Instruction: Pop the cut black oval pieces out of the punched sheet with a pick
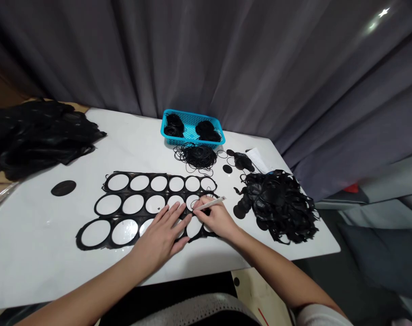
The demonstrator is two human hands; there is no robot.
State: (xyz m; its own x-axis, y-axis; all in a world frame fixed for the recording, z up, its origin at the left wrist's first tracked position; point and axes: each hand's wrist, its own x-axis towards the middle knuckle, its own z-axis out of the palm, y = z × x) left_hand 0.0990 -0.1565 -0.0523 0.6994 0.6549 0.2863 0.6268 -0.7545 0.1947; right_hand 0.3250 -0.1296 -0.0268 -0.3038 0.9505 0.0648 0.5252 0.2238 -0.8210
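A black rubber-like sheet (119, 216) with three rows of large round holes lies flat on the white table. My left hand (160, 235) rests on its middle, fingers stretched out and pressing on the lower rows. Over the right end of the sheet, my right hand (221, 219) pinches a slim white pen-like tool (214, 202), whose tip points left towards a hole in the middle row. Thin black loops show near these fingers; whether they are attached to the sheet I cannot tell. My hands cover several holes.
A blue basket (222, 139) holding black bundles stands at the back, with a heap of thin black rings (199, 157) before it. Black scraps (277, 199) pile up on the right. Left are a black disc (63, 188) and dark sheeting (39, 136). Curtains (192, 54) hang behind.
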